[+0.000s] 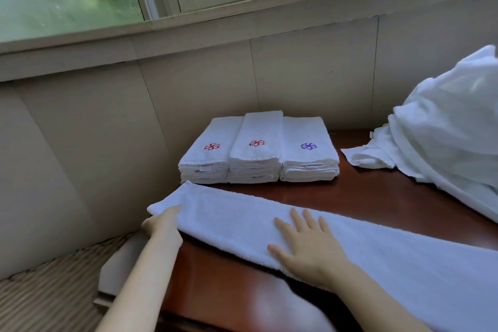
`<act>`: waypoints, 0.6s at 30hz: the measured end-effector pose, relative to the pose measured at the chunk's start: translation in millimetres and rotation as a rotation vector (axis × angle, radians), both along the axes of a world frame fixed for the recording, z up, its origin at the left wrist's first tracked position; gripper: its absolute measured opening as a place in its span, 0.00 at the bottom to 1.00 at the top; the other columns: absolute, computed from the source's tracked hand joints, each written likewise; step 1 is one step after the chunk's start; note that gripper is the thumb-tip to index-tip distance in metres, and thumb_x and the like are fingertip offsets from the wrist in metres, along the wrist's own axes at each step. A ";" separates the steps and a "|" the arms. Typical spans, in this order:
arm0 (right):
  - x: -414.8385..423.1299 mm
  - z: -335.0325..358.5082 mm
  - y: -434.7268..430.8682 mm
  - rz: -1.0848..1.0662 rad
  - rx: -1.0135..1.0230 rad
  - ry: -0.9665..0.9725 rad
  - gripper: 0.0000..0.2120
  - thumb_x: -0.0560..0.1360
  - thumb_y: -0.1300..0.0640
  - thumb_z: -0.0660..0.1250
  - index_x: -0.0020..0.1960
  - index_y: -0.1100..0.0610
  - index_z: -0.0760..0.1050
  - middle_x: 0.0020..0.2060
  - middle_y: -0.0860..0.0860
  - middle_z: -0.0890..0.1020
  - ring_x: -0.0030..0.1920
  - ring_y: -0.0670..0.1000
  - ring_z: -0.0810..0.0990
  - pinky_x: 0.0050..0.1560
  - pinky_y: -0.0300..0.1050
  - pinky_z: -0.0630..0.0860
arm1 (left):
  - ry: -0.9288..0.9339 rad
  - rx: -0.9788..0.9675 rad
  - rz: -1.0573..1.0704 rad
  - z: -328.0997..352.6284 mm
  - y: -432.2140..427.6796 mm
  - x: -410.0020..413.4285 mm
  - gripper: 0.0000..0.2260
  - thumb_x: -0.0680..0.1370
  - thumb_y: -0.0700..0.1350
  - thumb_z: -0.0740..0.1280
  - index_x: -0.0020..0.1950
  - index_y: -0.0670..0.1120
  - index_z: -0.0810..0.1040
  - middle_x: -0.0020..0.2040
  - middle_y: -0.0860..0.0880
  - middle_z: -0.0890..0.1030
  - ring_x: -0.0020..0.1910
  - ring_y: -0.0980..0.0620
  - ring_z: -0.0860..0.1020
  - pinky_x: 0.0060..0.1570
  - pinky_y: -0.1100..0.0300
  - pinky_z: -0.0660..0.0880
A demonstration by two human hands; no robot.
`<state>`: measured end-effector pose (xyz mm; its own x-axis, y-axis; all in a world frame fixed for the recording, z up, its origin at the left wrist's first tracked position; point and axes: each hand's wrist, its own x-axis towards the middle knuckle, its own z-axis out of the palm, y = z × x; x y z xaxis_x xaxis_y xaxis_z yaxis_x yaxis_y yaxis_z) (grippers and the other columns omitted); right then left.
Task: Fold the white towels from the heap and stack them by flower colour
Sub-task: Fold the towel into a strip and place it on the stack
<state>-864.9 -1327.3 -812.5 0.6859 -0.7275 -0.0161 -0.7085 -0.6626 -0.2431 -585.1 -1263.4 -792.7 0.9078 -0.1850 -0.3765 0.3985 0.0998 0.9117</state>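
1. Our right hand (304, 244) lay flat, fingers spread, on the long folded white terry towel (269, 221) crossing the dark red-brown wooden table (363, 194).
2. At nine o'clock, our left hand (161, 222) gripped that towel's end.
3. At twelve o'clock stood three folded stacks: two red-flowered (206, 155) (256, 152), one purple-flowered (308, 155).
4. At two o'clock sat the unfolded white heap (444, 137).

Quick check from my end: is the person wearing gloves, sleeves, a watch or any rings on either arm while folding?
None that show. The left hand and right hand are bare, with no gloves, rings or watch visible. Both forearms are uncovered up to the bottom edge of the picture, so no sleeve comes into view. Nails look short and unpainted.
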 end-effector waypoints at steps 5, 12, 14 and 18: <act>-22.9 32.9 3.7 -0.147 0.514 -0.621 0.18 0.80 0.42 0.56 0.67 0.46 0.69 0.65 0.48 0.75 0.67 0.48 0.71 0.66 0.43 0.64 | -0.287 -0.063 -0.456 31.9 9.9 -62.2 0.24 0.73 0.30 0.65 0.67 0.44 0.70 0.58 0.43 0.78 0.55 0.45 0.76 0.53 0.52 0.73; -81.1 58.9 -7.5 -0.419 1.078 -1.184 0.24 0.69 0.45 0.72 0.60 0.58 0.78 0.53 0.57 0.83 0.54 0.59 0.81 0.57 0.54 0.76 | -1.217 0.470 -1.701 65.0 31.0 -156.4 0.19 0.75 0.48 0.70 0.61 0.66 0.72 0.62 0.63 0.73 0.63 0.69 0.68 0.63 0.74 0.62; -91.6 52.1 -1.8 -0.571 0.824 -1.023 0.17 0.69 0.62 0.70 0.57 0.62 0.77 0.52 0.61 0.82 0.53 0.61 0.80 0.55 0.55 0.76 | -1.242 0.486 -1.592 67.3 31.2 -166.2 0.16 0.77 0.48 0.67 0.62 0.64 0.73 0.64 0.64 0.71 0.65 0.68 0.67 0.66 0.69 0.61; -131.8 70.0 -2.0 -0.649 0.682 -1.076 0.09 0.69 0.68 0.68 0.49 0.66 0.80 0.44 0.61 0.83 0.46 0.61 0.82 0.49 0.52 0.77 | -1.175 0.508 -1.387 71.7 26.9 -171.8 0.13 0.79 0.48 0.63 0.62 0.59 0.73 0.64 0.59 0.71 0.64 0.60 0.68 0.61 0.65 0.64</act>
<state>-996.7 -1329.3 -742.5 0.1429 -0.9734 -0.1789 -0.1056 0.1647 -0.9807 -756.8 -1236.5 -721.0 0.0358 -0.9993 -0.0064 -0.8142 -0.0329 0.5797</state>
